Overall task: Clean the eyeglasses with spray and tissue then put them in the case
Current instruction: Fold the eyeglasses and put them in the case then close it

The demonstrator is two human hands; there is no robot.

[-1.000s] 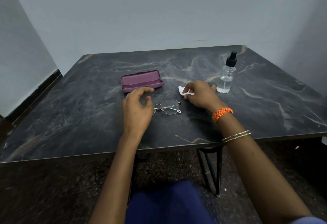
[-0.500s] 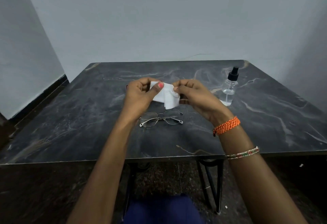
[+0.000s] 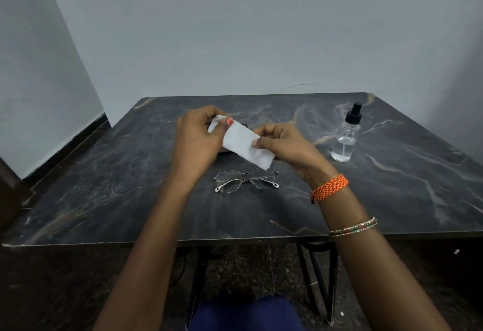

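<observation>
A white tissue [image 3: 241,145] is stretched flat between both hands above the table. My left hand [image 3: 197,139] pinches its far left end and my right hand [image 3: 283,146] pinches its right edge. Thin metal-framed eyeglasses [image 3: 245,180] lie folded on the dark marble table [image 3: 117,186] just below the tissue. A clear spray bottle [image 3: 346,135] with a black nozzle stands upright to the right of my right hand. The purple case [image 3: 230,150] is almost wholly hidden behind my hands and the tissue.
Grey walls stand close behind and to the left of the table. The table's near edge runs just under my forearms, with black metal legs [image 3: 324,278] and a dark floor below.
My right hand lifted the crumpled tissue off the table, my left hand joined it, and the two have pulled the tissue out into a flat strip above the eyeglasses.
</observation>
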